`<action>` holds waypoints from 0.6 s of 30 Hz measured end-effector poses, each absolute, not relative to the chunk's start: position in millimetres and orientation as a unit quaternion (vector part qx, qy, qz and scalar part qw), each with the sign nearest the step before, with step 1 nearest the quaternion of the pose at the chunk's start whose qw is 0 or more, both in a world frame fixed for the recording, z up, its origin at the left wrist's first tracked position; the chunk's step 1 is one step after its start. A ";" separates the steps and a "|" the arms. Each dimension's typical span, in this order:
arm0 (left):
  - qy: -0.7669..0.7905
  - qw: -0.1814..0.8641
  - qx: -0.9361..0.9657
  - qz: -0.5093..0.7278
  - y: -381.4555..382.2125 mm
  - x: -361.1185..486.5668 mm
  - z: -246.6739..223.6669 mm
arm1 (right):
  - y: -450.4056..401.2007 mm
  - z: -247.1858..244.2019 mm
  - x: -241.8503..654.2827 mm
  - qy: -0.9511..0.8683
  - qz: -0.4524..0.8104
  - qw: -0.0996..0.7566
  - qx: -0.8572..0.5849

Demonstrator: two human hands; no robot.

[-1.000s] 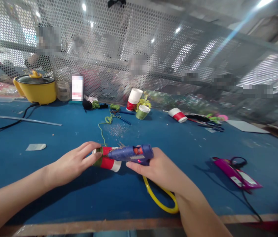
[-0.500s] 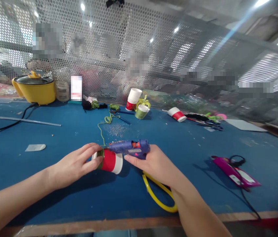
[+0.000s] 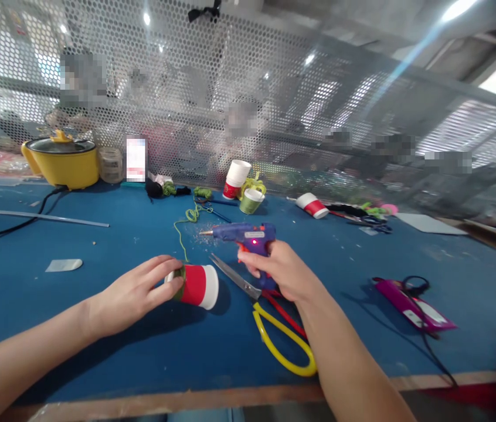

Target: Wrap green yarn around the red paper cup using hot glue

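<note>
Red-and-white paper cup lay tipped sideways over the near-middle of the blue table, wide end pointing right. Left hand had it, fingers part-curled over the green band, thumb side in front. Right hand was closed round the grip of a blue glue gun, nozzle clear of the cup, finger near the orange trigger

Risks, my judgement: hot nozzle swung back low could burn left fingers, since they sat right at the band; loosened grip could let the round cup roll; squeezing hard could dent the paper; green yarn trailed close to the cup, could catch on the nozzle; scissors under the gun could snag the right wrist

Containers: stacked white-and-red cups stood at back, green-wrapped cup beside them, inside unclear. Another red-banded cup lay sideways, contents unseen. Yellow pot was lidded, contents hidden; jar beside it, contents unclear
</note>
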State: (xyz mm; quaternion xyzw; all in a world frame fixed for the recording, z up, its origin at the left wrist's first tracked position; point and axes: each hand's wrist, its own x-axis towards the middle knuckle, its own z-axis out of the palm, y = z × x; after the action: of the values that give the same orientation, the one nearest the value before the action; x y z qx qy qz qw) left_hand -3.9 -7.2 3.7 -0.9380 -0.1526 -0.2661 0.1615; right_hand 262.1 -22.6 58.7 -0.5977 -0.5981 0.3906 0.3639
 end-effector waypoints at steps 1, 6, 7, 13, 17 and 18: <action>-0.153 0.159 -0.938 -0.267 -7.3 -4.0 3.0 | -17.4 57.2 267.1 -0.584 0.380 0.387 -0.604; -0.176 0.135 -0.940 -0.259 -6.9 -4.8 -3.0 | 14.2 42.1 292.2 -0.545 0.293 0.356 -0.700; -0.181 0.126 -0.941 -0.257 -6.5 -5.0 -4.2 | 20.0 37.5 296.4 -0.545 0.275 0.329 -0.721; -0.180 0.072 -0.946 -0.259 -4.5 -6.0 -7.6 | 41.8 12.7 311.2 -0.535 0.183 0.238 -0.790; -0.180 0.057 -0.948 -0.257 -4.2 -6.0 -8.4 | 45.8 18.0 312.3 -0.532 0.107 0.187 -0.819; -0.180 0.056 -0.948 -0.257 -4.1 -5.8 -8.6 | 45.3 22.3 310.4 -0.533 0.087 0.179 -0.822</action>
State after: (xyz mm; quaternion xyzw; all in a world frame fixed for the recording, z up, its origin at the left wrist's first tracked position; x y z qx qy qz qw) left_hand -5.8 -4.1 -8.6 -0.9478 -0.1802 -0.2571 0.0557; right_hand 310.4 45.3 22.3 -0.8221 -0.5333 0.0870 0.1792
